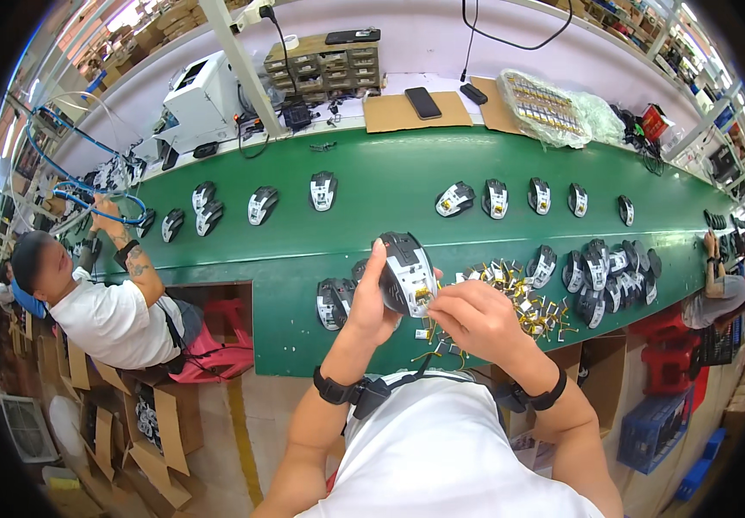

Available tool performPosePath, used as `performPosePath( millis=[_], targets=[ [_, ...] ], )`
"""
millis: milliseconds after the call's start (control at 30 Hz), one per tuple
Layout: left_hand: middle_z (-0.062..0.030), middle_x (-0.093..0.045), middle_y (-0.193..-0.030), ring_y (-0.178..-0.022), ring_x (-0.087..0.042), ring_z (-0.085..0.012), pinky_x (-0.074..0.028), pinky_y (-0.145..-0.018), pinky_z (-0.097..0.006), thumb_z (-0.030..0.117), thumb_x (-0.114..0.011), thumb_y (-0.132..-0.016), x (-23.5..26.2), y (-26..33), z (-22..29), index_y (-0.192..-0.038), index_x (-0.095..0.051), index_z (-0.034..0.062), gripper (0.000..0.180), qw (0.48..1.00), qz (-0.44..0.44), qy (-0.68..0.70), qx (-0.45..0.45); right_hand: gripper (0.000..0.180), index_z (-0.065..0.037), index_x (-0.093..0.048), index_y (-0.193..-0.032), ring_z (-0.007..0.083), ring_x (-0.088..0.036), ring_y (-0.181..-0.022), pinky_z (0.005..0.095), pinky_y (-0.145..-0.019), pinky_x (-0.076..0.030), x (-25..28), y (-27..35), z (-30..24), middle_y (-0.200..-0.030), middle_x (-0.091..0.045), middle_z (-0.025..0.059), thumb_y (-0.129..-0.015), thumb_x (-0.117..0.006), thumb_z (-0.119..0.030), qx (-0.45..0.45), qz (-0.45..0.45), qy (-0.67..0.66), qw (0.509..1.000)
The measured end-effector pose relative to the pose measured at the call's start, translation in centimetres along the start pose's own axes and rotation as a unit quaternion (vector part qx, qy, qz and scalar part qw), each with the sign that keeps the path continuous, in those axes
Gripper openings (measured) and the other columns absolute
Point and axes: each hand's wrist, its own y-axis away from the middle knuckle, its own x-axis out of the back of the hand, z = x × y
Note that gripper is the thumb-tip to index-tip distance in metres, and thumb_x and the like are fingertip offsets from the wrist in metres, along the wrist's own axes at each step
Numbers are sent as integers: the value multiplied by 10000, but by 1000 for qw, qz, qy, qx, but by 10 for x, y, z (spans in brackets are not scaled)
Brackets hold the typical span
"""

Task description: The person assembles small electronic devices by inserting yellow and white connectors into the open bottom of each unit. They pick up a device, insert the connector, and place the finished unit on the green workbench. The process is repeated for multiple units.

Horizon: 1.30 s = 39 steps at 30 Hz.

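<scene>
The left hand [371,302] is grasping an upturned computer mouse [407,274] in black and white, fingers wrapping round its left side and thumb reaching up along its edge, while it is being held just above the near edge of the green conveyor belt [390,186]. The right hand [474,318] is closing in a pinch against the mouse's lower right corner, where a small gold-coloured part is showing; whether the fingertips are holding a piece cannot be told.

Judging from the layout, the work is sitting somewhere in the middle of a long run. At 3 o'clock from the held mouse a cluster of mice [606,276] is lying crowded together, and at 9 o'clock two more mice [338,300] are resting beside the left wrist. A heap of small gold and silver parts [524,298] is spreading at 3 to 4 o'clock, touching the right hand's far side, so plenty of pieces are remaining.

Open belt is lying at 12 o'clock, between the hands and a far row of spaced mice [493,198]. At 9 o'clock a seated person in a white shirt [113,319] is working well apart. The belt's near edge is running just under both wrists, leaving little room toward 6 o'clock
</scene>
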Motion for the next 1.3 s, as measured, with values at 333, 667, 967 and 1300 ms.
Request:
performPosePath(
  millis=[333,667,967,1300],
  targets=[
    [-193,-683,-1055,-937,-689,-275,-578,-775,-379,584,-303,-1003,-7,3,-8,-1166,-587,81,600,992,94,64,-56,218,-57,-679,-905,298,-595,-942,396,-797,-499,-23,2,-15,-1033,-621,80,-703,-756,-29,-49,83,40,995],
    [-145,-684,-1015,-877,-700,-275,-602,-715,-388,586,-313,-997,6,-6,-17,-1180,-578,64,613,994,107,19,-1,192,-59,-625,-905,301,-560,-1014,409,-850,-470,-14,2,-22,-1205,-531,147,-724,-690,-65,-189,-25,-30,981],
    [-224,-651,-1142,-952,-688,-370,-594,-726,-461,394,-478,-957,52,-33,11,-1274,-523,34,482,998,-3,-33,60,202,-31,-658,-1020,207,-637,-964,311,-753,-520,-20,61,23,-1079,-662,98,-822,-655,-72,-393,6,-206,896],
    [-86,-648,-1078,-982,-658,-210,-563,-822,-388,119,-679,-880,177,-204,-9,-1185,-578,26,334,960,146,-208,115,127,-21,-653,-898,277,-681,-755,389,-679,-528,-80,126,99,-829,-682,119,-800,-662,-102,-428,-137,-61,891]
  ],
)
